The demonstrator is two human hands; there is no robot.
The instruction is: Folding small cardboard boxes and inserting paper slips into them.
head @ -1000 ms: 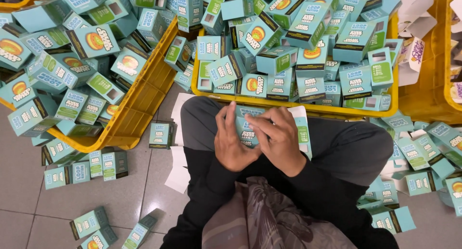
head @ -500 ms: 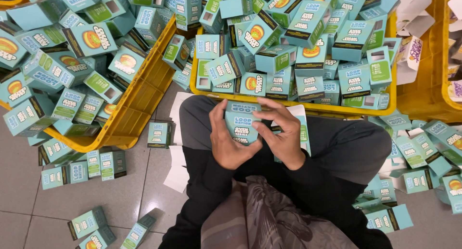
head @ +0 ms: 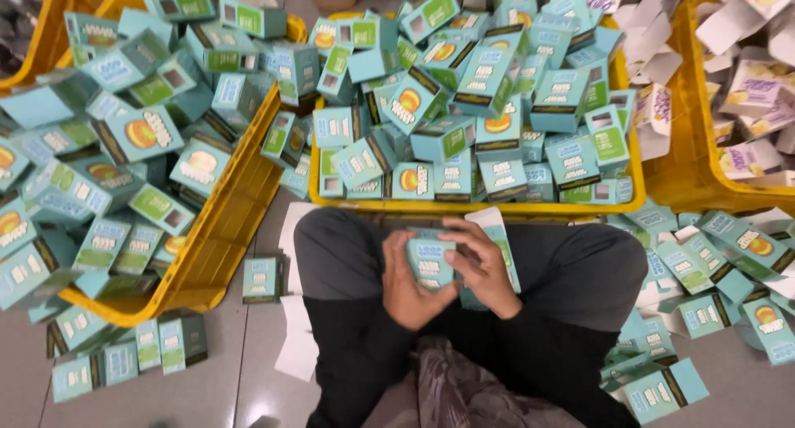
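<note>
Two hands meet over the lap: the left hand (head: 407,289) cups a small teal carton (head: 431,261) from its left side and underneath, and the right hand (head: 480,266) closes on it from the right, fingers (head: 460,229) curled over the top edge; both sets of fingers are pinching the carton, which sits upright between them, just near of the middle crate. Behind it, against the right palm, a stack of flat carton blanks (head: 503,250) leans on the thigh; I judge that stack the likeliest to slip, since only the heel of the hand seems to steady it, and a shift of the knee could slide it onto the tiled floor (head: 232,370). Pressing too hard on the thin card could also crease a flap or dent a panel; the motion blur hides whether the top flap is tucked.

Three yellow crates ring the legs; the middle yellow crate (head: 464,206), just beyond the knees, is heaped above its rim with folded teal cartons, so one more set on the pile could roll off the near edge; the left yellow crate (head: 219,246) tilts and is likewise overfull, with cartons spilled beside it; the right yellow crate (head: 704,192) holds pale, purple-printed cartons (head: 745,159). Loose teal cartons (head: 712,262) lie scattered at right.
</note>
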